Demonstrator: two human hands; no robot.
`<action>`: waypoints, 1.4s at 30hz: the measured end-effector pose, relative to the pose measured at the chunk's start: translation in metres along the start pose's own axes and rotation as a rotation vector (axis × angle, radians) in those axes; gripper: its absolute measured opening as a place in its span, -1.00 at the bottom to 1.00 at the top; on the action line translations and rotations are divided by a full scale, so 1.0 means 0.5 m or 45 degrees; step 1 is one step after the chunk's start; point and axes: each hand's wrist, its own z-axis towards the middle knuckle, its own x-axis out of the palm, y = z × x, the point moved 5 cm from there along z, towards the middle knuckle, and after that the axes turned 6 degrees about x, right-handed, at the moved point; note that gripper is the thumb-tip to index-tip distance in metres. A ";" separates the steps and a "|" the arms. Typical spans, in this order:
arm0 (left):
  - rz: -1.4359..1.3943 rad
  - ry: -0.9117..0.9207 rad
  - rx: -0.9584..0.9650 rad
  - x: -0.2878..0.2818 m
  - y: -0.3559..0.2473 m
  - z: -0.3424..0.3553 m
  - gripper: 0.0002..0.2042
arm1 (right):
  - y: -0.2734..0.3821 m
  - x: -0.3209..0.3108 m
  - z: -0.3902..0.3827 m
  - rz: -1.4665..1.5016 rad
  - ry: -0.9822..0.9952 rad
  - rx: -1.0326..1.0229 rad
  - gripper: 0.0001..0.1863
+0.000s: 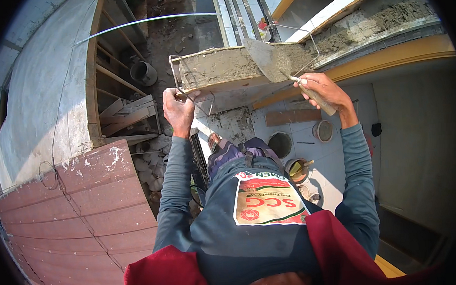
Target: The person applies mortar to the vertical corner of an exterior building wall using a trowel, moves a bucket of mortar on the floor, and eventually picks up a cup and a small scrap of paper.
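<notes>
My right hand (pixel 323 95) is closed round the wooden handle of a trowel (pixel 265 56). The trowel's broad, mortar-smeared blade lies on or just over the wet mortar (pixel 215 67) along the wall top. A wooden board (pixel 235 84) edges the mortar on the near side. At its left end, my left hand (pixel 180 111) grips the board, beside a bent metal rod clamp (pixel 173 67). Some of its fingers are hidden under the board. Another bent rod clamp (pixel 314 40) spans the wall top right of the blade.
More rough mortar (pixel 397 14) continues along the ledge at upper right. Below stand buckets (pixel 279 144) and a loose plank (pixel 293 117) on the tiled floor. A reddish-brown corrugated roof (pixel 80 198) lies at left, and a black bucket (pixel 143 73) stands down beyond it.
</notes>
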 end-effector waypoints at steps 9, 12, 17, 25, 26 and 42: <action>0.024 0.047 -0.052 0.006 0.017 0.004 -0.52 | -0.014 0.189 0.043 0.287 0.158 0.090 -0.62; 0.053 0.030 -0.007 0.010 0.023 0.004 -0.52 | -0.033 0.170 0.016 0.197 0.185 0.117 -0.61; 0.052 0.013 -0.051 0.011 0.023 -0.004 -0.52 | -0.092 0.131 -0.082 0.157 0.221 0.275 -0.61; 0.009 0.025 0.001 0.015 0.028 0.000 -0.57 | -0.125 0.128 -0.108 0.291 -0.423 -0.165 -0.64; -0.010 0.015 0.015 0.015 0.034 0.001 -0.58 | -0.115 0.134 -0.094 0.122 -0.663 -0.249 -0.64; 0.033 0.055 -0.043 0.022 0.037 0.003 -0.59 | -0.226 0.333 0.236 -0.421 -1.100 -0.292 -0.71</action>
